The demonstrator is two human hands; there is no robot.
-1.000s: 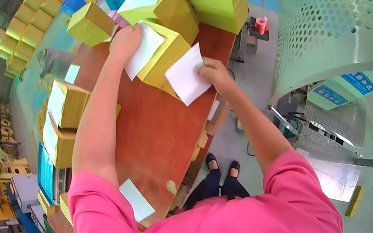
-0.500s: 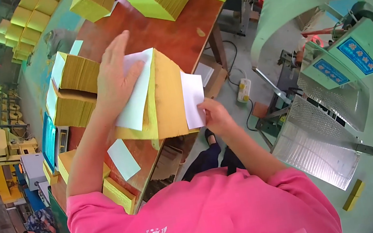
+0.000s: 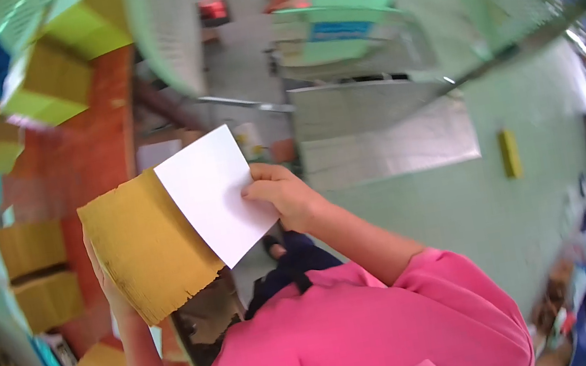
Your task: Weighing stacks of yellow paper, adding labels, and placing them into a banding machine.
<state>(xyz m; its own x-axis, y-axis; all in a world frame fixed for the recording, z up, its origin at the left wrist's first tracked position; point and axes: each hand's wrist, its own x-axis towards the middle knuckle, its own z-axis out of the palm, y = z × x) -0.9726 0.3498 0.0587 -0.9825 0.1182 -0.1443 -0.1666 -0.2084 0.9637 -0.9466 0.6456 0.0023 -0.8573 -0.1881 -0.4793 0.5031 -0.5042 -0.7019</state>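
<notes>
Mid-frame, the left hand (image 3: pixel 111 291) gripped a yellow stack of sheets (image 3: pixel 148 246) from behind. The right hand (image 3: pixel 286 198) pinched a white sheet (image 3: pixel 213 192) against it, beside the red-brown surface (image 3: pixel 90 151) at left.

stack (image 3: pixel 148 246): mustard-yellow sheets, ragged edges, held tilted above the lap
sheet (image 3: pixel 216 193): white, blank, overlapping the stack's right side
</notes>
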